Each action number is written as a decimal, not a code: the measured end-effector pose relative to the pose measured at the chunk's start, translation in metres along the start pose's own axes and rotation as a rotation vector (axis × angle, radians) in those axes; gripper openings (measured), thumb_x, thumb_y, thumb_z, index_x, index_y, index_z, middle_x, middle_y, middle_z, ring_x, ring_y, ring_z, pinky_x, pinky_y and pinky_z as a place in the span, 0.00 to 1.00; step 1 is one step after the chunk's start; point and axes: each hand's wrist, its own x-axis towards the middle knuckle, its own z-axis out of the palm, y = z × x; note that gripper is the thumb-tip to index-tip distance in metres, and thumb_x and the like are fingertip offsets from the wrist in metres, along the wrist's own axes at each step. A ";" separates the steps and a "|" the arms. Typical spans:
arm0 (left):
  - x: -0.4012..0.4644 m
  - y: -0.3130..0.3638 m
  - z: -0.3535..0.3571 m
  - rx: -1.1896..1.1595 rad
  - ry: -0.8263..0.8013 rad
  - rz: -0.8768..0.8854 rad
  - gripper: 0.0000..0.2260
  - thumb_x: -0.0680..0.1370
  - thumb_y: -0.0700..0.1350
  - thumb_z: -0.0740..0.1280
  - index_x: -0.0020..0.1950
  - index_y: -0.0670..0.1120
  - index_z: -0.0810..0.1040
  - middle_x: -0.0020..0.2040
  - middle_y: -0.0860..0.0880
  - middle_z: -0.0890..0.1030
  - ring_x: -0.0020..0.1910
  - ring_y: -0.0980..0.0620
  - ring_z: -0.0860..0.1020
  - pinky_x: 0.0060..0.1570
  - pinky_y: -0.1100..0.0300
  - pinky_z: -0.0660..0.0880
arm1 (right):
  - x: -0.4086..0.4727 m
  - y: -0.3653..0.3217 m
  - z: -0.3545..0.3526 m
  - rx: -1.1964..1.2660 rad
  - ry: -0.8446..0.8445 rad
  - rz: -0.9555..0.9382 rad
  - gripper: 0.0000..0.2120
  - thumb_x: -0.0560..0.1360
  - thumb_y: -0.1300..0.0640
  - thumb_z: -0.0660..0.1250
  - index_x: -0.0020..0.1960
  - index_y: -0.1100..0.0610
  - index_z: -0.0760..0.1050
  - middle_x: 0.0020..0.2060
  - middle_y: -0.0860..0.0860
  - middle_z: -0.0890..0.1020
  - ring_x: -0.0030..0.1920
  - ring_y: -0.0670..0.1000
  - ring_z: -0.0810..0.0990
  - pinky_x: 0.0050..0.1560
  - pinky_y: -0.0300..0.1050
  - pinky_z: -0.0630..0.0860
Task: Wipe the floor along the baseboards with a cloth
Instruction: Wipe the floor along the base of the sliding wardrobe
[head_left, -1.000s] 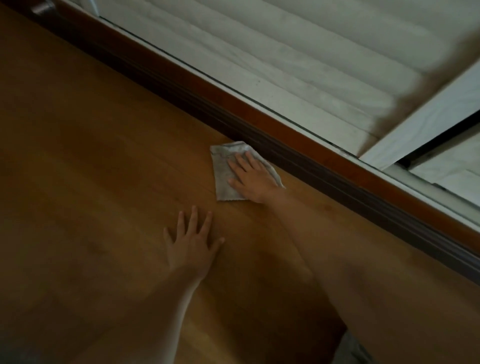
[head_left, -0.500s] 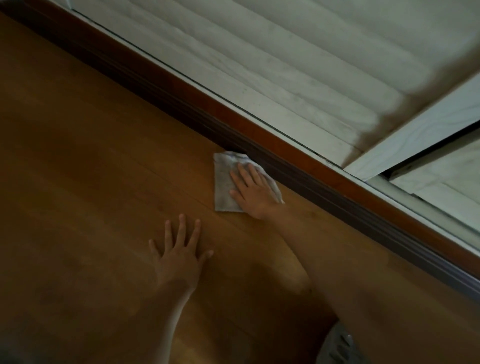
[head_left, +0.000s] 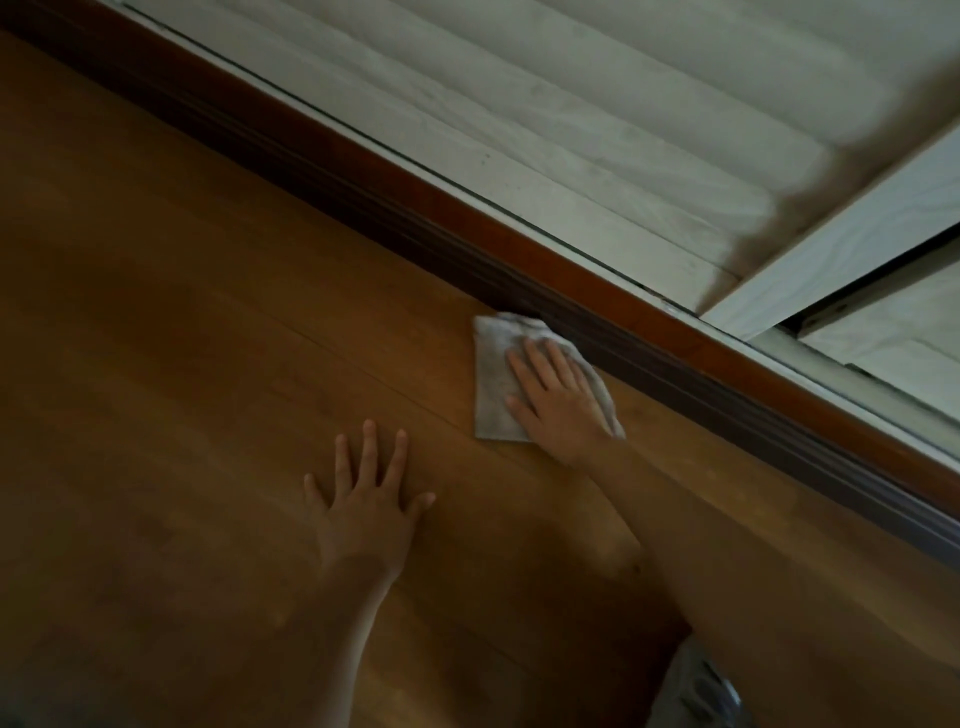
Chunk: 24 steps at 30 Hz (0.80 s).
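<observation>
A grey-white cloth (head_left: 492, 379) lies flat on the brown wooden floor (head_left: 208, 322), its far edge tucked against the dark baseboard (head_left: 613, 338). My right hand (head_left: 561, 400) presses down on the cloth with straight, spread fingers. Lower and to the left, my left hand (head_left: 369, 499) rests flat on the bare floor, fingers spread, holding nothing.
The dark baseboard runs diagonally from upper left to lower right, topped by a reddish wooden strip (head_left: 675, 317). Behind it stand white louvred panels (head_left: 597, 119) and a white frame (head_left: 841, 234). A patterned piece of clothing (head_left: 696, 686) shows at the bottom right.
The right hand keeps pressing the cloth at the baseboard, and hand and cloth have shifted slightly along it. The left hand has been reset a little farther back on the floor.
</observation>
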 end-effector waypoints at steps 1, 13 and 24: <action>0.000 0.000 0.000 0.003 0.002 -0.005 0.33 0.78 0.68 0.46 0.77 0.61 0.34 0.78 0.52 0.33 0.77 0.44 0.34 0.73 0.36 0.46 | 0.020 -0.015 -0.004 0.035 -0.015 -0.029 0.30 0.81 0.39 0.41 0.79 0.50 0.41 0.78 0.53 0.43 0.77 0.55 0.38 0.74 0.48 0.34; -0.002 0.000 -0.003 -0.016 -0.022 0.020 0.32 0.78 0.68 0.45 0.77 0.60 0.33 0.77 0.51 0.31 0.76 0.44 0.32 0.73 0.35 0.45 | -0.053 0.025 0.013 0.046 0.015 0.112 0.33 0.78 0.37 0.35 0.79 0.50 0.42 0.79 0.53 0.45 0.77 0.53 0.39 0.76 0.49 0.37; -0.001 0.000 0.000 -0.018 -0.009 0.014 0.32 0.78 0.68 0.46 0.77 0.60 0.35 0.78 0.51 0.33 0.76 0.44 0.33 0.73 0.35 0.44 | 0.018 -0.017 0.002 0.088 -0.014 0.013 0.29 0.82 0.39 0.44 0.79 0.48 0.42 0.79 0.50 0.44 0.77 0.53 0.38 0.75 0.49 0.36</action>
